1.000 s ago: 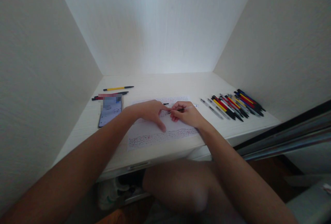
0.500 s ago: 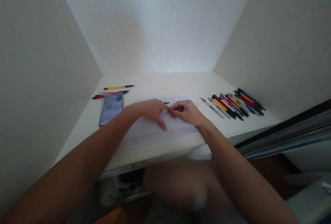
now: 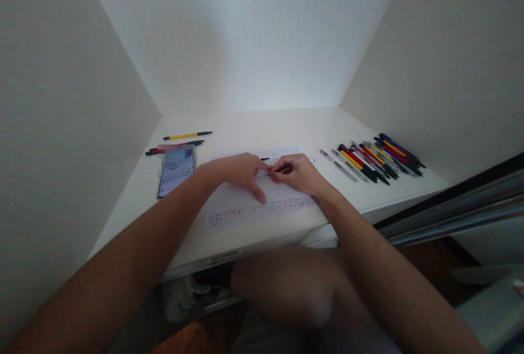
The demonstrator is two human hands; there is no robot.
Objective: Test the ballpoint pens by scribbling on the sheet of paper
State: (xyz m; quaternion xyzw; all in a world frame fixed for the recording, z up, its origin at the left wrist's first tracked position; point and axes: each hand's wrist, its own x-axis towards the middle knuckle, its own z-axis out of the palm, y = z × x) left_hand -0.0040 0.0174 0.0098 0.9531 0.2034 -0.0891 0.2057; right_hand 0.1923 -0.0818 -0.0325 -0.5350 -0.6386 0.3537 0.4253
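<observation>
A: Where do we have the pen (image 3: 283, 168)?

B: Slanted over the paper (image 3: 233, 200), pinched between thumb and fingers in the grip of our right hand (image 3: 298, 173). Our left hand (image 3: 245, 171) lies over the sheet, thumb spread well away from its fingers.

A: What might go wrong for us?

B: If our left hand eases off, the paper could skid under the pen. Our left fingertip is just beside the pen's tip, so a slip could mark it; whether our hands touch, we cannot tell. And our left forearm (image 3: 164, 226) passes near the phone (image 3: 177, 179); a sideways sweep could nudge that.

A: And room?

B: Bare surface (image 3: 262, 127) runs behind the paper to the back wall (image 3: 245, 43), so we're freest there. Rightward, only a narrow strip parts our right hand from the row of pens (image 3: 371, 157). Nearest us, the paper lies close to the front edge.
</observation>
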